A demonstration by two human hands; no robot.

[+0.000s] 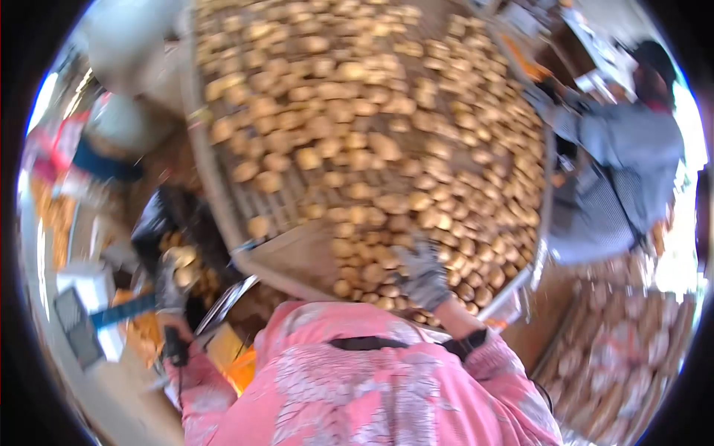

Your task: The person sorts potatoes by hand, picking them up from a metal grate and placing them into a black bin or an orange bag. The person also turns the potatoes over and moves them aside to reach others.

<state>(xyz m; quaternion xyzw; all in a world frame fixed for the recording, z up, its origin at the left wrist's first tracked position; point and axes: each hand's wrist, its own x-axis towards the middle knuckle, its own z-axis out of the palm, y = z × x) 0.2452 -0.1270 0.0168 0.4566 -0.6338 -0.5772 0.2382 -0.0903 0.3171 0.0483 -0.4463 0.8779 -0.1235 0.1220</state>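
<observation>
Many round, yellow-brown potatoes (364, 152) cover a large sorting table (212, 175) in front of me. My right hand (424, 273), in a grey glove, lies on the potatoes at the near edge, fingers stretched out and somewhat blurred. Off to the left, my gloved left hand (172, 288) is closed around a potato (184, 277), with another one against it. It is beside a black bag (212, 238) that has more potatoes inside. Part of the left hand's grip is hidden.
A flat board (294, 260) slants across the table's near left corner. A person in grey-blue clothes (621, 149) stands at the right side. Filled sacks (613, 349) are stacked at lower right. A scale-like device (78, 327) stands at far left.
</observation>
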